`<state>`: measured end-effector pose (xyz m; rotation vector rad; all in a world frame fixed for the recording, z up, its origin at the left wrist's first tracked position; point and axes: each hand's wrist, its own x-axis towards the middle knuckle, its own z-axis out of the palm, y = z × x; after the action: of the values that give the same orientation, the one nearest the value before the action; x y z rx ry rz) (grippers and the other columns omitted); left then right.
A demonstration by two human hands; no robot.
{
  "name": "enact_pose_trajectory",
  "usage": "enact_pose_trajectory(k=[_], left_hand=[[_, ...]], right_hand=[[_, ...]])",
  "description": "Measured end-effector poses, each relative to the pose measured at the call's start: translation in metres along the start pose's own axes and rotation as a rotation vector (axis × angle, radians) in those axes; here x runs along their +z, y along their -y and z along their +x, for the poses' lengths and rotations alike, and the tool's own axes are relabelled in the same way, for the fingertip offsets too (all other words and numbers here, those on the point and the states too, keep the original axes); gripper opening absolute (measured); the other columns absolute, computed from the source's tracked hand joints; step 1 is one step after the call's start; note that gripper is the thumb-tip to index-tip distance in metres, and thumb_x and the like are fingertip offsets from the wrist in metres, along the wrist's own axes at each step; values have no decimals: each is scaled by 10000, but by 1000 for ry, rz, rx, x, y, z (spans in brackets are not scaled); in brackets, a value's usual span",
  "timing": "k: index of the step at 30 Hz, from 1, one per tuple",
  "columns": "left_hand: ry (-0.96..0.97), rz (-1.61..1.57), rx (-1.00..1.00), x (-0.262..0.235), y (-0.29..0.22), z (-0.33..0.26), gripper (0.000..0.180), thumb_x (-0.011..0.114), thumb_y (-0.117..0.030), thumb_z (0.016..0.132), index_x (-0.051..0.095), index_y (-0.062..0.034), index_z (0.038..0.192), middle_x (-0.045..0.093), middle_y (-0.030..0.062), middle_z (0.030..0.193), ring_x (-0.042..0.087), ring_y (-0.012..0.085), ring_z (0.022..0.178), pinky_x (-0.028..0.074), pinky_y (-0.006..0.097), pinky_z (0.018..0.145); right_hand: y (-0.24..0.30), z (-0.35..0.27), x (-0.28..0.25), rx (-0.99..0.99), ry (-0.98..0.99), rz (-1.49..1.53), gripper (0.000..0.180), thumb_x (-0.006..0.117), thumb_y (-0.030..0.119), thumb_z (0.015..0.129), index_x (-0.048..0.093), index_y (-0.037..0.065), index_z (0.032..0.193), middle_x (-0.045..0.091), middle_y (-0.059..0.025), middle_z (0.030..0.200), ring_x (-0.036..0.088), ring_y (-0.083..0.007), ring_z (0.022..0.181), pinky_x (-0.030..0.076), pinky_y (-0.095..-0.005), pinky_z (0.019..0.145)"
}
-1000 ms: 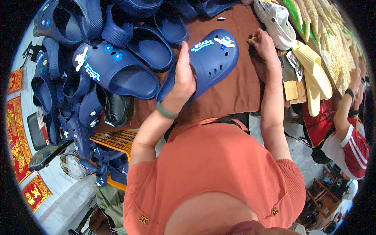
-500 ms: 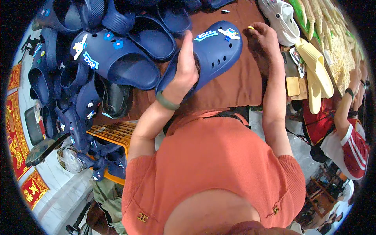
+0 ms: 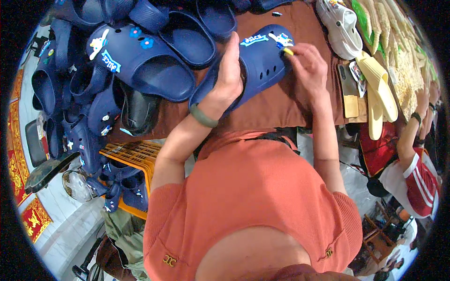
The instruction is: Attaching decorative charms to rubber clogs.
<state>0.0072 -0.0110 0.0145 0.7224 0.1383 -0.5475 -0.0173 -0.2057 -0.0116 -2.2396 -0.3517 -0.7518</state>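
Navy clog (image 3: 260,70) was gripped by left hand (image 3: 228,79) at upper centre, lettered banner charm (image 3: 254,40) sat on toe, right hand (image 3: 311,70) pinched yellow piece (image 3: 288,52), brown cloth (image 3: 302,23) covered desk (image 3: 272,112), red-and-gold panels (image 3: 35,219) lined left edge.

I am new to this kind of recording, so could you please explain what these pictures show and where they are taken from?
There is no machine here: the work is done with two bare hands. The view comes from the left of two fisheye cameras worn on the head, looking down, so straight edges bend. The left hand holds a blue clog, its fingers mostly hidden. The right hand pinches a small yellow piece at its toe. Other blue clogs crowd the left of the brown cloth; a white clog and yellow slippers lie toward the right.
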Motion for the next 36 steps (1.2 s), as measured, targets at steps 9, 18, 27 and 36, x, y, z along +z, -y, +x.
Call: enact_pose_trajectory(k=[9, 18, 27, 36], left_hand=[[-23, -29, 1, -5, 2, 5, 578, 321, -485, 974, 539, 18, 1157, 608, 167, 1134, 607, 257, 1025, 455, 381, 947], [29, 10, 10, -5, 2, 4, 648, 309, -543, 951, 504, 15, 1216, 587, 162, 1168, 608, 252, 1018, 487, 384, 904], [102, 134, -73, -7, 1, 5, 533, 361, -463, 965, 561, -7, 1155, 635, 130, 1088, 641, 209, 942, 497, 338, 882], [59, 179, -20, -6, 3, 4, 548, 321, -461, 976, 560, 1, 1147, 632, 128, 1084, 640, 203, 939, 495, 327, 879]], right_hand=[[35, -42, 20, -53, -100, -67, 251, 734, -19, 682, 657, 46, 912, 618, -98, 886, 606, -239, 777, 503, -310, 653], [31, -42, 24, -50, -108, -41, 229, 733, -12, 683, 659, 38, 895, 620, -98, 865, 608, -247, 768, 502, -316, 669], [32, -48, 20, 375, -27, 384, 151, 725, 5, 729, 664, 16, 867, 621, -85, 910, 605, -171, 793, 495, -280, 702], [29, -48, 18, 391, 40, 328, 172, 752, 33, 703, 668, 24, 853, 631, -64, 900, 588, -150, 807, 469, -274, 717]])
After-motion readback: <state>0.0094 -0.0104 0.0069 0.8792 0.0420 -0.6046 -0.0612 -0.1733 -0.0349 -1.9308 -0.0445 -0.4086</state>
